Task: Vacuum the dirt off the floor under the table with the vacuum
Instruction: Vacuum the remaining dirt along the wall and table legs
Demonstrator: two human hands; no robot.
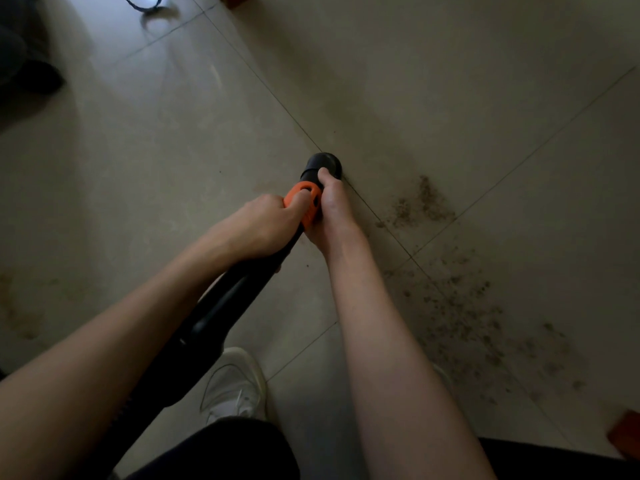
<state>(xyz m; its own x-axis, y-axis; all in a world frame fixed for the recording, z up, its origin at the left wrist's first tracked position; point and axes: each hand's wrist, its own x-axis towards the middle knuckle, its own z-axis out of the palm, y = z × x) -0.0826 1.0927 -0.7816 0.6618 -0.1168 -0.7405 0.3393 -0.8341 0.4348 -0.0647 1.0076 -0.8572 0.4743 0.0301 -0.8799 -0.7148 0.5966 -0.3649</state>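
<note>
both hands' fingers clamped on vacuum | dirt on floor

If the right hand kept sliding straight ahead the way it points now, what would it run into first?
The right hand points along the vacuum tube, so it would first meet the black nozzle that its thumb already touches, then probably the tiled floor just beyond. The dirt lies off to its right.

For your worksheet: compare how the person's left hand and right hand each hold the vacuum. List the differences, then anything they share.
The left hand grips the vacuum over the top, at the orange collar; the right hand grips further forward, from the right side. The left thumb lies on the orange collar; the right thumb reaches onto the black nozzle. Both curl round the vacuum, with the dirt to their right.
</note>
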